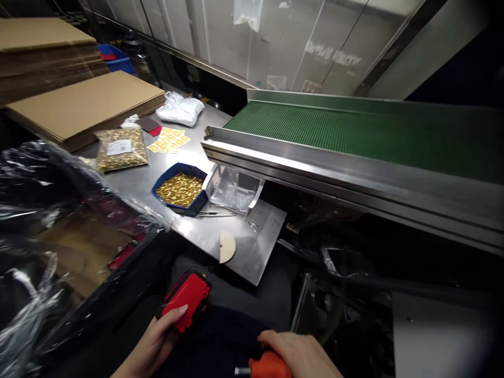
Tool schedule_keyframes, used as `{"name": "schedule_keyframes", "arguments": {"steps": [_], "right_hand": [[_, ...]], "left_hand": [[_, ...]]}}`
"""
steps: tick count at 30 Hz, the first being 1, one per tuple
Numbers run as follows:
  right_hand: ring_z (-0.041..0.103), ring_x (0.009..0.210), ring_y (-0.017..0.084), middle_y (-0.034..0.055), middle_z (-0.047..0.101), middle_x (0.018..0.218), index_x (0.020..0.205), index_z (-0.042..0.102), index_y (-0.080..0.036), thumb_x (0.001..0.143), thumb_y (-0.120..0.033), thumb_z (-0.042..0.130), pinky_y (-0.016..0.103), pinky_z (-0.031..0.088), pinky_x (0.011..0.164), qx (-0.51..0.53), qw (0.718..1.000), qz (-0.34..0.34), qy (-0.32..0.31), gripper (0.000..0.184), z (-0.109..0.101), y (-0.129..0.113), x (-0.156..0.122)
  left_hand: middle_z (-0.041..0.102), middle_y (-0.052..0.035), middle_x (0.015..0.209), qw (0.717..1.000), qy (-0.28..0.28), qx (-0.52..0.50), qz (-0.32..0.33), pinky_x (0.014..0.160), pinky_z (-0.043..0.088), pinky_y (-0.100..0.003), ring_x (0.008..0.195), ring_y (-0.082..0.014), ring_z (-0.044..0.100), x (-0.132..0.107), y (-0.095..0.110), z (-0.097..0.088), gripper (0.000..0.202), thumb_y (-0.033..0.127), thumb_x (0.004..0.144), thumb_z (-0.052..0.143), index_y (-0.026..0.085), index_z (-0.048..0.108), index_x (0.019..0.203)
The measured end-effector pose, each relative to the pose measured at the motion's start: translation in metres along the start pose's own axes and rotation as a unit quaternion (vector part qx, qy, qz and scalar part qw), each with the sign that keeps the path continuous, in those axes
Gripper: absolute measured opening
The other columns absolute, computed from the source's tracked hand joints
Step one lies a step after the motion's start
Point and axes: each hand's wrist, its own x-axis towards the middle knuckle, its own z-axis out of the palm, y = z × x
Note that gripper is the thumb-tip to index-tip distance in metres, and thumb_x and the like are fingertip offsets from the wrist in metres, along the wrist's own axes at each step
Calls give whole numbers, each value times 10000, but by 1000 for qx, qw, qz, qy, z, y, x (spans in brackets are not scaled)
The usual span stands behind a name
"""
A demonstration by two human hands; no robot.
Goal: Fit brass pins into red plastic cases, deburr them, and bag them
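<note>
My left hand (pixel 155 338) is closed around a red and black hard-shell object (pixel 189 298), its thumb pressed on the red face. Its exact kind I cannot make out. Low in the view, my right hand (pixel 301 350) grips an orange-bodied tool (pixel 270 366) with a short metal tip pointing left; the lower part is cut off by the picture's edge. The two held things are apart, both above my dark-clothed lap. Nearest beyond them on the metal table (pixel 252 257) lies a pale half-round disc (pixel 227 247).
A blue bin (pixel 157 195) of small gold-coloured pieces stands beside a tray of clear bags (pixel 234 189). A green conveyor (pixel 315 126) runs right. Cardboard sheets (pixel 90 102), a bag of gold pieces (pixel 122 157) and yellow stickers (pixel 169 140) lie left; a plastic-lined box (pixel 79 247) borders my left.
</note>
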Motion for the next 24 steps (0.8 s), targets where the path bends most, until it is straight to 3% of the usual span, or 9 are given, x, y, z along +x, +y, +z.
{"name": "schedule_keyframes", "arguments": {"steps": [3,7,11,14,18,21,24], "right_hand": [[703,852,271,45,740,952,948,649,-239,728,-193,599,314,462,709,-169,984,-20,-49,230,10,-8,24],[716,806,324,102,743,920,1052,647,-180,777,-205,580,348,389,630,-275,960,-11,-57,284,17,-19,41],[728,777,334,88,756,842,986,669,-207,848,-304,566,348,320,593,-252,966,-6,-55,198,15,-33,40],[730,774,324,89,763,860,998,675,-213,815,-243,574,339,283,576,-263,964,13,-38,211,13,-39,40],[721,733,290,53,760,832,925,680,-233,736,-246,635,320,251,552,-252,965,-6,-66,194,19,-36,44],[700,737,262,50,744,842,912,659,-223,739,-232,622,319,230,557,-262,965,-4,-1,177,25,-23,44],[659,684,194,-16,706,743,810,638,-250,794,-307,625,301,258,569,-177,984,-12,32,60,26,-6,36]], "left_hand": [[751,-130,1156,991,98,52,70,1030,546,-427,1163,-354,664,-11,-12,-23,736,250,680,869,131,584,1348],[752,-125,1144,987,101,47,114,1081,501,-480,1153,-365,668,-14,-28,-29,647,252,682,877,149,613,1264],[735,-127,1194,989,98,-30,105,1058,520,-511,1201,-356,641,-14,-26,-34,713,140,715,832,170,540,1365],[697,-168,1262,995,49,-63,62,1033,525,-557,1218,-385,623,-15,-15,-43,702,142,790,749,147,481,1438],[630,-260,1327,995,-25,-76,-65,1025,524,-513,1240,-449,578,-15,-2,-50,684,225,857,656,1,422,1459],[630,-283,1312,987,-14,-74,-141,1070,488,-511,1272,-445,548,-16,4,-46,765,227,834,668,-52,363,1478],[696,-238,1229,992,29,-19,-124,1071,493,-502,1255,-421,580,-15,4,-38,812,210,755,747,-3,420,1467]]}}
